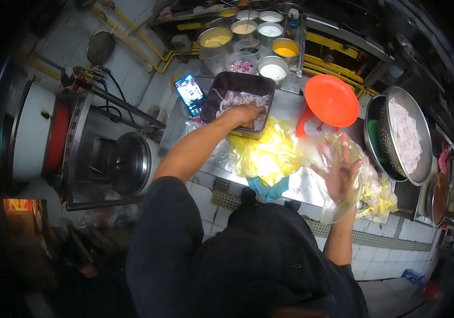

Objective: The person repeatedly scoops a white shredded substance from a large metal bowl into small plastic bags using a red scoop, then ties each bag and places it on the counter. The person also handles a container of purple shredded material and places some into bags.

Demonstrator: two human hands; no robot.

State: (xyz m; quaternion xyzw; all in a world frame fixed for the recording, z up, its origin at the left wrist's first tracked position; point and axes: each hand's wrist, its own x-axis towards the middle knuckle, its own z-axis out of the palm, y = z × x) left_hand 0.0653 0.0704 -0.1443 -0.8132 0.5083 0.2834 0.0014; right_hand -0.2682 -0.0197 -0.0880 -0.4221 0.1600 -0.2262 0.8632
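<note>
My left hand [247, 115] reaches into a dark rectangular tub [219, 85] of pale, raw-looking strips [237, 97]. Its fingertips are sunk among the strips, so their grip is hidden. My right hand [338, 171] is raised with fingers spread inside a thin clear plastic bag [332, 208], which drapes around the palm and wrist. Between the hands, a heap of yellow plastic bags [266, 155] lies on the steel table [171, 135], against the tub. Just beyond my right hand stands an orange kitchen scale [302, 123] with a round orange pan [332, 101].
Filled yellow-tied bags [376, 194] lie at right, near a steel colander [394, 135] of pale pieces. Behind the tub are a lit phone [190, 94], a bowl of chopped onion [241, 66] and several ingredient pots [286, 49]. A lidded pot [131, 159] stands left.
</note>
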